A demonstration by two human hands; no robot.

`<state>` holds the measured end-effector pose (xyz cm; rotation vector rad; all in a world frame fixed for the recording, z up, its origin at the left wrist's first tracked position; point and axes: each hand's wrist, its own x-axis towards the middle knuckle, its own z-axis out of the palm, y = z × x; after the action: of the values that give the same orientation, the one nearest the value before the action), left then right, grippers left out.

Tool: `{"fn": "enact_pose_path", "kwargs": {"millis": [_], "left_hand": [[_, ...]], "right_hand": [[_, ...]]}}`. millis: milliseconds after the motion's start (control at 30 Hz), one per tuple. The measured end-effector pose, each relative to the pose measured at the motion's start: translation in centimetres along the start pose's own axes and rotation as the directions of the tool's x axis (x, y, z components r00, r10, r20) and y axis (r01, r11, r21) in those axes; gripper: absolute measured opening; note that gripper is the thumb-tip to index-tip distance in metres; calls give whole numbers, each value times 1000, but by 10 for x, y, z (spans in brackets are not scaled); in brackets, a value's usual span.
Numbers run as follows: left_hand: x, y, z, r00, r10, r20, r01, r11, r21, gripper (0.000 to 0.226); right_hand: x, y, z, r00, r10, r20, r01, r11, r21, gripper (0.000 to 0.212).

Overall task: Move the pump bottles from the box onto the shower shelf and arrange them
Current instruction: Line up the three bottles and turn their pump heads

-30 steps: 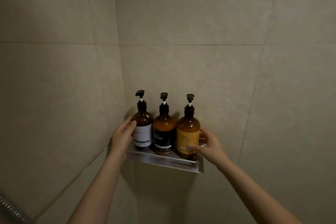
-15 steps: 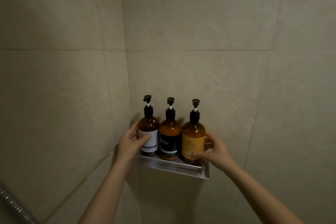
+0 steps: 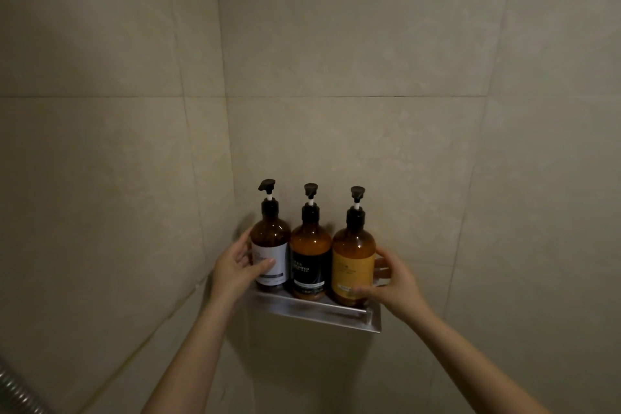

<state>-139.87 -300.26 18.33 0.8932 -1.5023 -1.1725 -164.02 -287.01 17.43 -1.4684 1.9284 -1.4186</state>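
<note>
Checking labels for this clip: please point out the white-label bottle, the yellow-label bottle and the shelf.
white-label bottle (image 3: 271, 262): head view, on its white label.
yellow-label bottle (image 3: 351, 270): head view, on its yellow label.
shelf (image 3: 312, 311): head view, on its front metal rim.

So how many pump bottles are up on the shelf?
3, upright in a row on the shelf: the white-label bottle at the left, the black-label bottle in the middle, the yellow-label bottle at the right. None looks hidden.

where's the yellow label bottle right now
In the head view the yellow-label bottle stands upright at the right end of the shower shelf, beside the black-label bottle, with the right hand cupped around it.
</note>
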Motion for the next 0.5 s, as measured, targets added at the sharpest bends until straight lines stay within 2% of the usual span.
{"fn": "enact_pose_path", "kwargs": {"millis": [100, 233, 267, 333, 400, 433, 500], "left_hand": [[0, -2, 0, 1000, 7, -4, -7, 1000, 4, 83], [-5, 2, 5, 1000, 10, -1, -10, 1000, 17, 83], [-8, 2, 8, 999, 10, -35, -9, 1000, 27, 84], [-21, 2, 16, 978, 57, -202, -44, 997, 68, 80], [-37, 3, 27, 912, 161, -378, -145, 987, 71, 64], [-46, 4, 35, 889, 203, -409, -191, 979, 72, 57], [-59, 4, 52, 894, 245, -377, -223, 970, 100, 52]], "right_hand": [[1, 0, 0, 1000, 14, 8, -14, 1000, 8, 82], [9, -7, -16, 986, 46, 163, -46, 999, -8, 85], [14, -12, -24, 986, 45, 162, -46, 999, 4, 82], [24, -30, -42, 1000, -18, 11, 18, 999, 46, 64], [36, -60, -61, 983, -120, -141, 134, 986, 97, 45], [41, -78, -69, 972, -177, -157, 196, 973, 118, 39], [51, -116, -77, 952, -293, -88, 300, 950, 89, 28]]}}
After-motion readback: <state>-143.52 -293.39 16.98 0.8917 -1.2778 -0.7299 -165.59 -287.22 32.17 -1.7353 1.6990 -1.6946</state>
